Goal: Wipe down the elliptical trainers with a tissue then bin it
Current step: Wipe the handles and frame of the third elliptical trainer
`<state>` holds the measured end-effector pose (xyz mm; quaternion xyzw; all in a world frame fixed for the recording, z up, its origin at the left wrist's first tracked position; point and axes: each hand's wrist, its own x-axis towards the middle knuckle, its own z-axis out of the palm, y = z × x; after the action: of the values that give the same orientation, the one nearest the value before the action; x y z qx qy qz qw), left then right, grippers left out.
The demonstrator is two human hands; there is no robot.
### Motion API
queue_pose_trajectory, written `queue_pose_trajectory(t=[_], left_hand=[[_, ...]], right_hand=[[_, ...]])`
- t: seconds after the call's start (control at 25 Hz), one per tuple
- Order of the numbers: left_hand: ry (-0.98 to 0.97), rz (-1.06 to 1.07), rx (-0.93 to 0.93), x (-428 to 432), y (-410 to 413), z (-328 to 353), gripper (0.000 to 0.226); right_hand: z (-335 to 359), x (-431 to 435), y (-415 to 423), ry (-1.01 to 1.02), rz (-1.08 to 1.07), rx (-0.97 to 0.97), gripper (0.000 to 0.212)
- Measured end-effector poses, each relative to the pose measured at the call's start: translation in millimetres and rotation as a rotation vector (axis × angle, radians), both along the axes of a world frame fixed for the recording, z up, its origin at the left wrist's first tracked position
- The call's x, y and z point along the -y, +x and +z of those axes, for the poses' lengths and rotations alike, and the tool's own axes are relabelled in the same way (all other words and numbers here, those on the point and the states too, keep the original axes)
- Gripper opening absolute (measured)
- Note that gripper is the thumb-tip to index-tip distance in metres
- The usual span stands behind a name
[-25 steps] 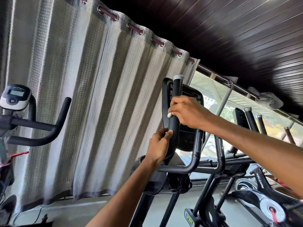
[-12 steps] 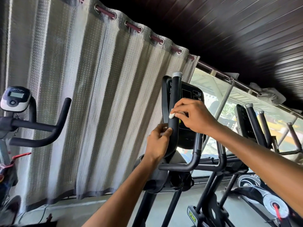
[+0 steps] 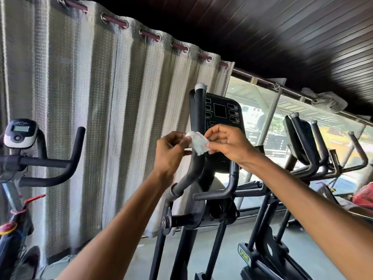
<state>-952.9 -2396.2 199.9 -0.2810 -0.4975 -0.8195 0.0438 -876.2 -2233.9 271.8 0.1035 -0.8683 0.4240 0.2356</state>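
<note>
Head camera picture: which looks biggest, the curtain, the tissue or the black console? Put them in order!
1. curtain, by far the largest.
2. console, middle.
3. tissue, smallest, even though it is nearer the camera than the console.

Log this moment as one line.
left hand: holds tissue | right hand: pinches tissue | tissue: crumpled, between both hands, in front of elliptical handle | status: not yet binned
</note>
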Motion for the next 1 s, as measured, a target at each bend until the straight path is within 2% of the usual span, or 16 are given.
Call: queue_pose_trajectory(t=[0.2,0.32,0.4,0.52,0.72,0.88,1.0], left_hand=[[-0.107,-0.009,-0.023,1,24,11,0.021],[-0.169,-0.038,0.035,-1,39,17,0.023],[-0.18,-0.074,0.089,-2,52,21,0.021],[-0.283,-0.082,0.07,-6,70,22,0.023],[-0.372,-0.134,0.079,-14,99,23,0.035],[-0.409,-0.114,0.043,-29,117,26,0.028],[-0.5,-0.174,0.007,-33,129,26,0.064]], right_hand=[[2,-5,21,-0.189,0.104,0.068,0.032],[3,-12,37,-0.268,0.202,0.106,0.033],[3,-17,49,-0.178,0.182,0.084,0.032],[0,-25,62,-0.008,0.081,-0.042,0.02],[-3,-37,82,-0.081,-0.041,-0.05,0.003],[-9,-43,97,-0.033,-0.05,-0.09,0.009],[-10,-49,102,-0.121,-0.082,-0.081,0.007]])
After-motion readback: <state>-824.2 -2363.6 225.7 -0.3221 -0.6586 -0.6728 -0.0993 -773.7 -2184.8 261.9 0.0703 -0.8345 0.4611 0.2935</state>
